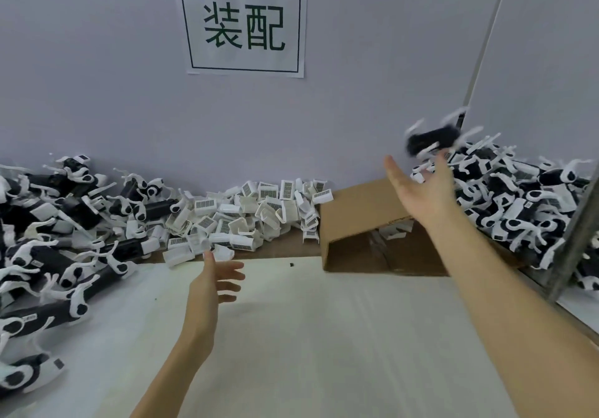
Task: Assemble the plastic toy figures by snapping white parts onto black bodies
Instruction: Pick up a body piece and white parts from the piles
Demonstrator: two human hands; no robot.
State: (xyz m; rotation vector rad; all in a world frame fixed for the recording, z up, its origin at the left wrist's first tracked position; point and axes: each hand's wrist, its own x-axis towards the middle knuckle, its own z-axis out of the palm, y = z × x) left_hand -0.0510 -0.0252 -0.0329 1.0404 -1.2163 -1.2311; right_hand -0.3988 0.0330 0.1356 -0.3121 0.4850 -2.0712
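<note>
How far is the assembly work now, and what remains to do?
Done: a large pile of finished figures lies on the right, and one blurred figure is in the air above it, just off the open right hand. In hand: nothing; the left hand is open near the loose white parts. Left: many unfinished bodies on the left.

Pale grey wall [97, 77], paper sign [243, 25]

White table [324, 336], toy piles [58, 239], cardboard box [356, 210]
</note>
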